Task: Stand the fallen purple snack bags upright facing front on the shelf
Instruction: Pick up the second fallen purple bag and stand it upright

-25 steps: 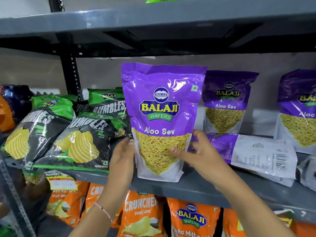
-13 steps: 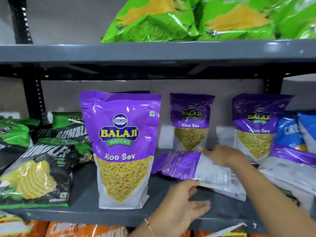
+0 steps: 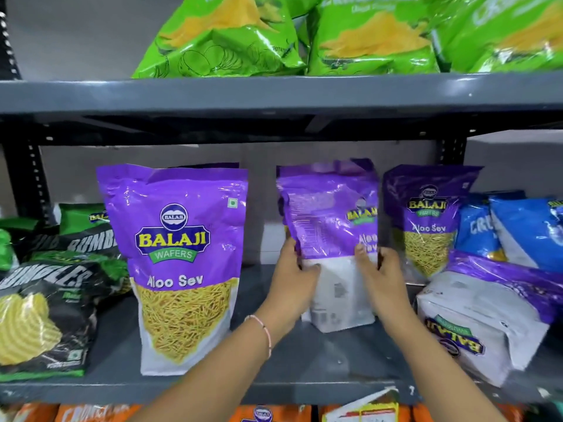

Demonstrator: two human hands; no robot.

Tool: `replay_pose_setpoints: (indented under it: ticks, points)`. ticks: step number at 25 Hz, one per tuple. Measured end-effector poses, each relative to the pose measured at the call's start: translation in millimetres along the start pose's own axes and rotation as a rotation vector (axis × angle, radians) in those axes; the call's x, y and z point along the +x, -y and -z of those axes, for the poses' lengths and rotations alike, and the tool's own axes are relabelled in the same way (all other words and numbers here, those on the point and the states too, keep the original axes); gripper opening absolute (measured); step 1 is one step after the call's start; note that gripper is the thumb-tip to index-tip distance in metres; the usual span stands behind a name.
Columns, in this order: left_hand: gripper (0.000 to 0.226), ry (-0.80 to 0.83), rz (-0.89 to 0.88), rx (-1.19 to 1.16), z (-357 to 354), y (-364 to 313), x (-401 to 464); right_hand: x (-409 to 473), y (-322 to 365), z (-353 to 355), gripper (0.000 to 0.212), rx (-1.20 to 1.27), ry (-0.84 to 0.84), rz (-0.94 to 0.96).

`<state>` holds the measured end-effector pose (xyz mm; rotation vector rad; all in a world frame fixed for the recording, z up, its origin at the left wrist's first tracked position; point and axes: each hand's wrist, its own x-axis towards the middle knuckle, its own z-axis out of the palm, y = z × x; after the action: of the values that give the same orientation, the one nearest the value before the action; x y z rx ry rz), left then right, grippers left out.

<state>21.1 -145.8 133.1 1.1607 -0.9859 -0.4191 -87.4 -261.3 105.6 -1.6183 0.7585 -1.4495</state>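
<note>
A purple Aloo Sev bag (image 3: 179, 269) stands upright, front label out, at the left of the grey shelf (image 3: 274, 391). Both hands hold a second purple bag (image 3: 330, 226) upright at mid-shelf, its printed back turned toward me. My left hand (image 3: 292, 278) grips its left edge and my right hand (image 3: 380, 275) its right edge. Just behind it a standing bag shows part of its label (image 3: 364, 214). Another upright bag (image 3: 426, 220) stands to the right. A fallen purple bag (image 3: 475, 324) lies on the shelf at the far right.
Black and green chip bags (image 3: 45, 315) lean at the left. Blue bags (image 3: 518, 229) stand at the right. Green bags (image 3: 304, 35) fill the shelf above. Orange bags (image 3: 259, 414) sit below. A black upright post (image 3: 36, 184) rises at the back left.
The hands left the first bag standing and moved right. They lifted the flat-lying bag up on end; it now stands held between both hands. The camera panned right and up.
</note>
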Motion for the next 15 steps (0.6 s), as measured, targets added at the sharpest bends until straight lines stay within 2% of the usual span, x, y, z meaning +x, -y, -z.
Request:
replay_pose_setpoints:
  ticks: [2,4,6,7,9,10,13,14,15]
  points:
    - [0.057,0.027,-0.010,0.017,9,12,9,-10,-9,1,0.023,0.116,0.053,-0.040]
    - [0.054,-0.010,0.003,-0.030,12,21,7,-14,-13,6,0.026,0.175,0.106,-0.129]
    - [0.052,-0.150,-0.056,0.067,13,29,0,-11,-15,11,0.039,0.191,0.209,-0.204]
    - [0.049,-0.211,-0.091,0.206,12,31,-5,-9,-15,13,0.050,0.202,0.262,-0.234]
    - [0.035,-0.191,-0.152,0.408,9,32,-7,-7,-17,16,0.076,0.172,0.314,-0.243]
    - [0.027,-0.144,-0.150,0.448,9,32,-5,-9,-15,16,0.078,0.147,0.308,-0.230]
    - [0.012,-0.120,-0.061,0.484,12,28,1,-21,-11,12,0.048,0.114,0.227,-0.182]
    - [0.011,-0.108,-0.021,0.458,12,27,0,-27,-9,9,0.049,0.132,0.198,-0.192]
    - [0.026,-0.067,0.025,0.423,13,28,-2,-32,-7,7,0.054,0.156,0.188,-0.220]
